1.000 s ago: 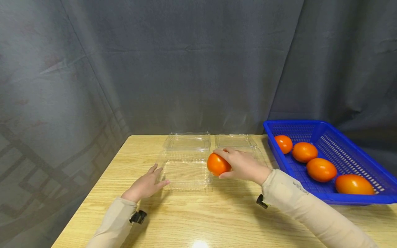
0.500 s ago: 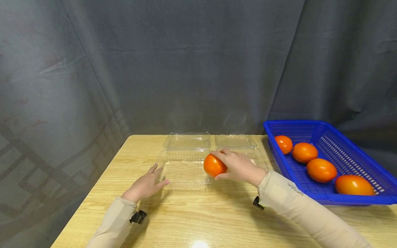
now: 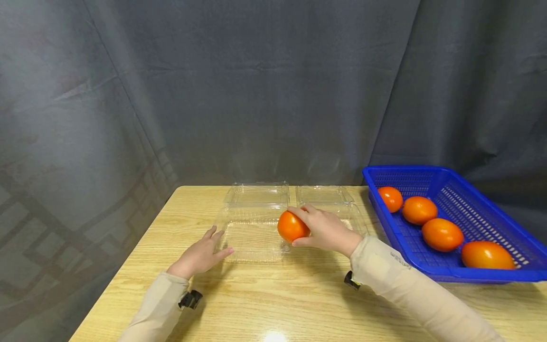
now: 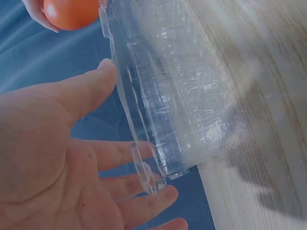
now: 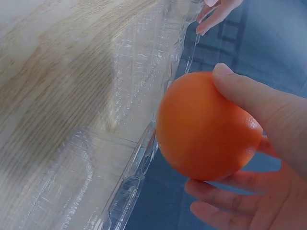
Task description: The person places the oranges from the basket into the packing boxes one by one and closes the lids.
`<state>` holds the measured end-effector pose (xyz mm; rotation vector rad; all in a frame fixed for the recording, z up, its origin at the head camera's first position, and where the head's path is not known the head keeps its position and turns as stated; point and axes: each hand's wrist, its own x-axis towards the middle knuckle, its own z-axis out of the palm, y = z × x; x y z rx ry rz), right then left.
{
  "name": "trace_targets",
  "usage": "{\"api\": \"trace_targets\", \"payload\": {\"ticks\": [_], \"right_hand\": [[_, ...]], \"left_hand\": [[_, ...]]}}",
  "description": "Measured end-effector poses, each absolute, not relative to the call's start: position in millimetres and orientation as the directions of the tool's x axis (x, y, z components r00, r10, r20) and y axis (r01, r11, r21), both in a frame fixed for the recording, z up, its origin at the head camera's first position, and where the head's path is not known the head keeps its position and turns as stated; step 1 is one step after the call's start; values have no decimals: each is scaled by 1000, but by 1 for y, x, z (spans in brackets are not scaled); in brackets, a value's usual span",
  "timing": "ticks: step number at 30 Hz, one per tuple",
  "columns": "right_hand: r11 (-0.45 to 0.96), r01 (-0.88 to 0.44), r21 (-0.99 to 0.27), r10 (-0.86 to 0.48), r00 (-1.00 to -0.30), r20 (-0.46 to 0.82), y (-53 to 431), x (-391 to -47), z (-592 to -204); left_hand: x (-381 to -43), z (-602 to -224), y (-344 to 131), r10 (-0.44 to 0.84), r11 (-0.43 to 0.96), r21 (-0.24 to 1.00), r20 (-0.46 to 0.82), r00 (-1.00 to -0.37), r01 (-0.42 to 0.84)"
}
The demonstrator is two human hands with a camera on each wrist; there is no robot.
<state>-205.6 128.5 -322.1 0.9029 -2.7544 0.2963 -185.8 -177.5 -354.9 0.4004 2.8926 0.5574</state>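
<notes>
My right hand (image 3: 328, 231) holds a smooth, round orange fruit (image 3: 293, 226) between thumb and fingers, over the right edge of a clear plastic clamshell box (image 3: 255, 242). In the right wrist view the fruit (image 5: 206, 127) overlaps the box's rim. My left hand (image 3: 201, 254) is at the box's left side with fingers spread. In the left wrist view its thumb tip is right at the rim of the box (image 4: 163, 96), and some fingertips show behind the clear plastic. The box's lid (image 3: 258, 194) stands raised at the back.
A second clear clamshell box (image 3: 352, 213), lid raised, sits to the right, partly hidden behind my right hand. Farther right, a blue plastic basket (image 3: 466, 272) holds several similar orange fruits (image 3: 442, 234). A grey curtain (image 3: 273, 95) hangs behind the wooden table (image 3: 239, 304).
My right hand has moved a little to the left with the orange fruit, over the left box's right edge. The left hand has stayed in place.
</notes>
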Motion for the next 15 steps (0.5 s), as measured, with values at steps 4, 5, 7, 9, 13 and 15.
{"api": "trace_targets", "payload": {"ticks": [4,5,7,9,13,15], "right_hand": [[793,-597,-119,-549,-786,284,128,-207,-324],[794,-595,-121,-547,-788,284,128,-207,-324],[797,-589,-130,-540,-793,282,128,-208,-324],[800,-583,-142,-532,-799,280,127,-208,-325],[803,-572,-167,-521,-810,271,127,-208,-325],[803,-571,-172,-520,-811,269,127,-209,-325]], "left_hand": [[-186,-355,-177,289,896,383,-115,-950,226],[-186,-356,-177,288,896,383,-116,-951,225],[-187,-356,-177,288,895,385,-115,-951,225],[-187,-357,-177,288,896,383,-113,-951,226],[-187,-356,-177,289,896,380,-112,-951,227],[-187,-356,-177,288,896,382,-112,-951,227]]}}
